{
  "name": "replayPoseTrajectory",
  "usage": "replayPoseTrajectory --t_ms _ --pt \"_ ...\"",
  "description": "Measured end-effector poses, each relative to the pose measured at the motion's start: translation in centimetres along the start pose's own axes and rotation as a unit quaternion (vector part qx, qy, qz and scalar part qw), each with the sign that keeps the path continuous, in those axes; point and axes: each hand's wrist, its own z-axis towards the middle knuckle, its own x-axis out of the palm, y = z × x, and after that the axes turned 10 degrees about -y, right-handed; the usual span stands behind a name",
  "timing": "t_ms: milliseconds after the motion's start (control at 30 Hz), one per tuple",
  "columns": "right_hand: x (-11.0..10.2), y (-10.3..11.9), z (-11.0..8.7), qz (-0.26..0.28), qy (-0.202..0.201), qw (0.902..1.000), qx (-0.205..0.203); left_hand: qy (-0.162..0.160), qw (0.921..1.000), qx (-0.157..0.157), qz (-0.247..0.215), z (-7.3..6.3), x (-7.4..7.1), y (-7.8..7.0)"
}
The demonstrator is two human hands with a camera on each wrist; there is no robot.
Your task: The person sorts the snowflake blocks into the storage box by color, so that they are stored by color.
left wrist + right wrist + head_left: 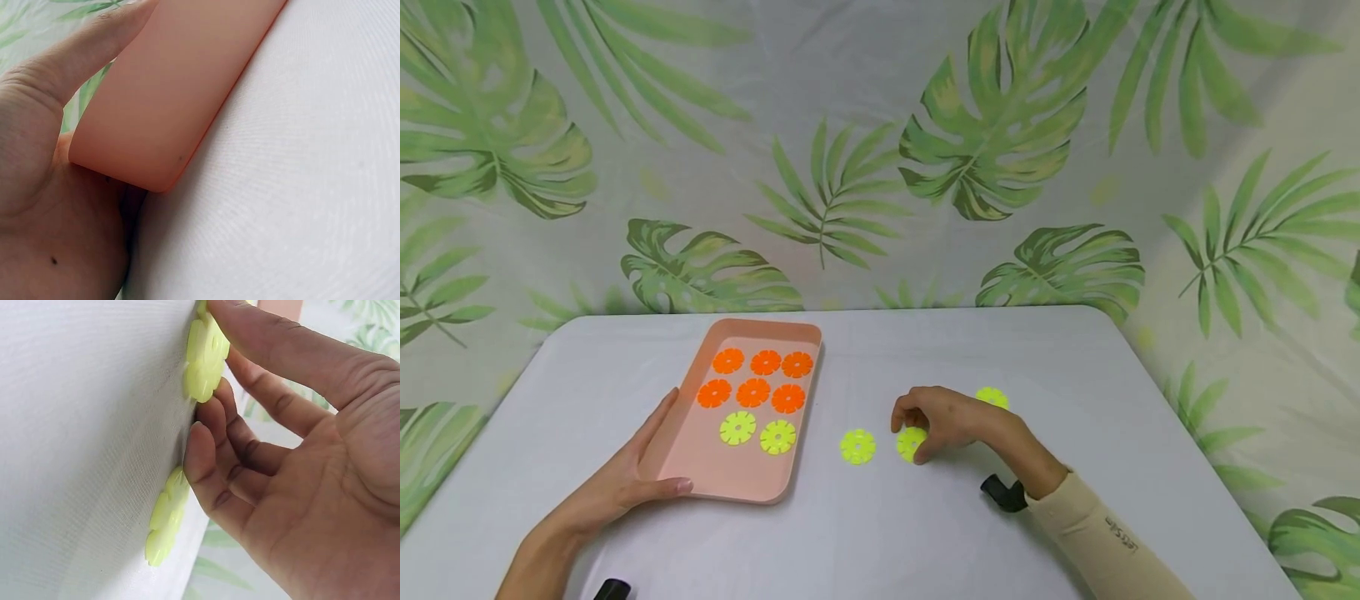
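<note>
Head view: six orange discs (758, 378), five yellow discs (857, 447); right grip (942, 421) pinches one.

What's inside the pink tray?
Inside the pink tray lie six orange discs in two rows and two yellow discs below them. The left hand grips its near corner, covering only a bit of rim.
</note>
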Motion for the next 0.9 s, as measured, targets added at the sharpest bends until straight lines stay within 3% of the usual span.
replayPoseTrajectory --t_ms 500,900 --pt "-0.9 -0.8 0.8 0.065 -0.012 0.9976 0.018 -0.002 1.0000 -0.001 0.004 0.1 0.0 -0.2" --pt "0.0 -1.0 1.8 0.096 -0.054 0.9933 -0.033 -0.002 1.0000 -0.002 0.009 0.1 0.0 0.0"
